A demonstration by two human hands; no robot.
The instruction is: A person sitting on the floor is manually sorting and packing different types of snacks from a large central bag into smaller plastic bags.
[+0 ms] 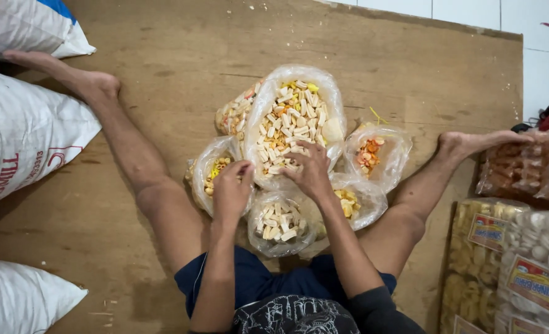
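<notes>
A brown board floor [163, 80] met white wall tiles [534, 37]. The left hand [231, 188] pinched the rim of the large snack bag [293, 120] between the legs; the right hand [311, 170], curled, perhaps gripped snacks inside. White sacks [21, 136] lined one edge, packaged crackers [509, 260] the other, cropped.

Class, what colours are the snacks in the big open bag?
Mostly cream-white, with some yellow and orange pieces in the big open bag; head view.

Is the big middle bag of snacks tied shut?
No, the big middle bag lies open, and the right hand reaches into its loose pale and yellow pieces.
</notes>
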